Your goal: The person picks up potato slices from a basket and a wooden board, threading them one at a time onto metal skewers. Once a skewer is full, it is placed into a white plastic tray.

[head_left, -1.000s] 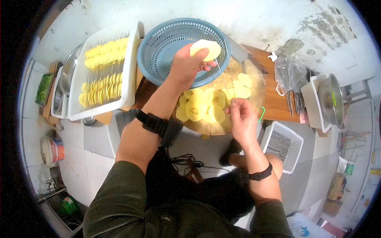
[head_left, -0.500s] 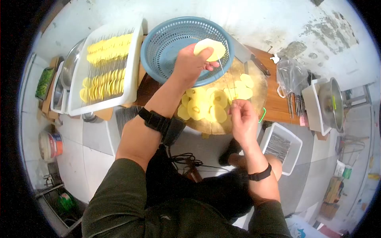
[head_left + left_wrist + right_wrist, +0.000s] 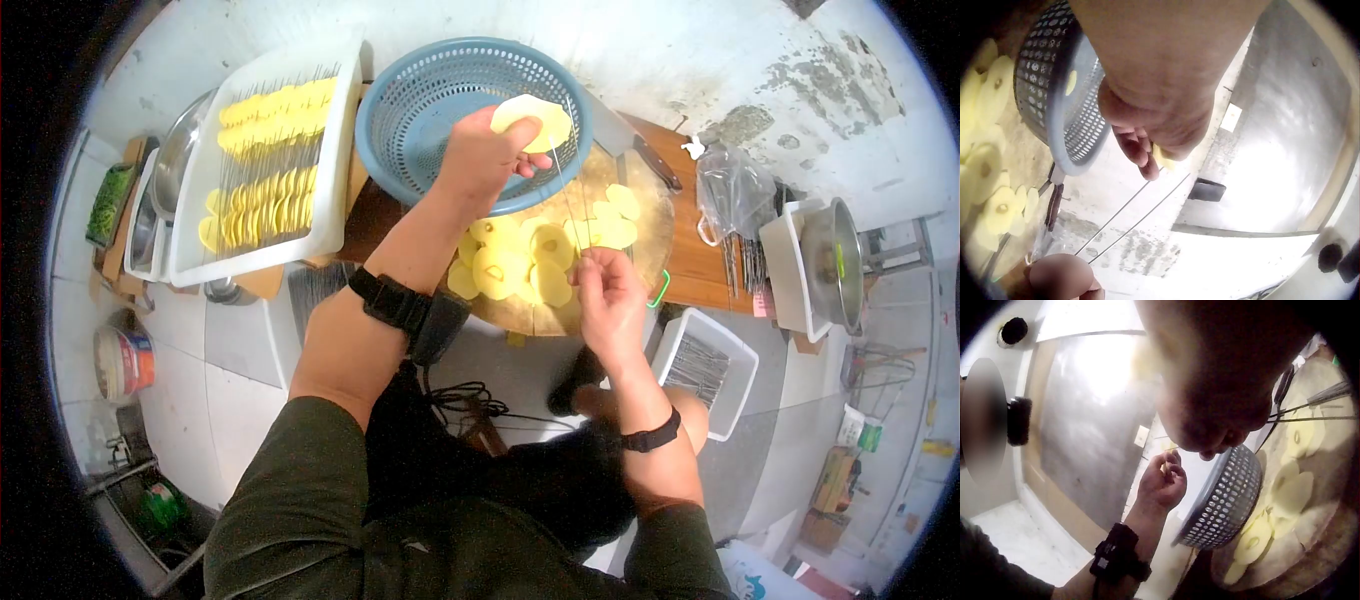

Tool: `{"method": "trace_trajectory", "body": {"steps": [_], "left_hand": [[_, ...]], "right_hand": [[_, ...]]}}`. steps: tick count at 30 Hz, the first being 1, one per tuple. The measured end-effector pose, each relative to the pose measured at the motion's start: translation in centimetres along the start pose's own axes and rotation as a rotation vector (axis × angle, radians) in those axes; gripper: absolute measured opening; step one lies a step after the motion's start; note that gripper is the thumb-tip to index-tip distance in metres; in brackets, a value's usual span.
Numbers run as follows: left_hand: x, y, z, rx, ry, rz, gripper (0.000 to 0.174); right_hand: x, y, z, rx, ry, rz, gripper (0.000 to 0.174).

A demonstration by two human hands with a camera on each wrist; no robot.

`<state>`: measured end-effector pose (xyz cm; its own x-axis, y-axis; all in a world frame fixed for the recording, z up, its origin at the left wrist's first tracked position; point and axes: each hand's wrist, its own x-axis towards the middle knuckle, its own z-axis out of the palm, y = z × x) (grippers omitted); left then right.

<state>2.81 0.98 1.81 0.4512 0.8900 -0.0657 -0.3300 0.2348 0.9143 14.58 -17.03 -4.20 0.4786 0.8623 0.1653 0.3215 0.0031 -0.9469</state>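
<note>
Raised over the basket's right side, my left hand (image 3: 478, 160) pinches pale yellow potato slices (image 3: 530, 122), thumb on the near face. Lower and to the right, my right hand (image 3: 612, 300) pinches the end of a thin two-pronged metal skewer (image 3: 564, 185) between thumb and fingers. The prongs (image 3: 1124, 203) run side by side from the right hand towards the left. One prong meets the slices at the left fingers; the other passes beside them, its tip showing free in the left wrist view. Below, loose potato slices (image 3: 503, 270) overlap on a round wooden chopping board (image 3: 650, 230).
A blue perforated basket (image 3: 400, 150) stands behind the board, a knife (image 3: 655, 162) to its right. On the left is a white tray (image 3: 336, 200) of skewered slices. A white bin (image 3: 735, 390) of skewers sits low right, and a plastic bag (image 3: 735, 185) lies at the back right.
The head view has shifted slightly. Both hands keep their holds, with the potato slices and skewer in nearly the same position between them.
</note>
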Motion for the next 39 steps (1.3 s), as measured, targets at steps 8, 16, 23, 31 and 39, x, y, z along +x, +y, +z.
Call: {"method": "trace_trajectory", "body": {"steps": [8,16,23,31,39], "left_hand": [[0.0,-0.2,-0.1,0.003,0.012,0.009,0.021],[-0.1,-1.0,0.1,0.170,-0.064,0.038,0.027],[0.3,-2.0,0.2,0.042,-0.077,0.075,0.026],[0.3,-2.3,0.2,0.016,-0.092,0.081,0.023],[0.5,-2.3,0.0,0.076,-0.111,0.077,0.022]], "right_hand": [[0.0,-0.9,0.4,0.022,0.002,0.034,0.013],[0.4,-1.9,0.1,0.032,-0.013,0.141,0.016],[0.2,-2.4,-0.1,0.088,-0.042,0.244,0.015],[0.0,-2.7,0.2,0.169,-0.057,0.296,0.014],[0.2,-2.8,0.6,0.235,-0.030,0.282,0.014]]}}
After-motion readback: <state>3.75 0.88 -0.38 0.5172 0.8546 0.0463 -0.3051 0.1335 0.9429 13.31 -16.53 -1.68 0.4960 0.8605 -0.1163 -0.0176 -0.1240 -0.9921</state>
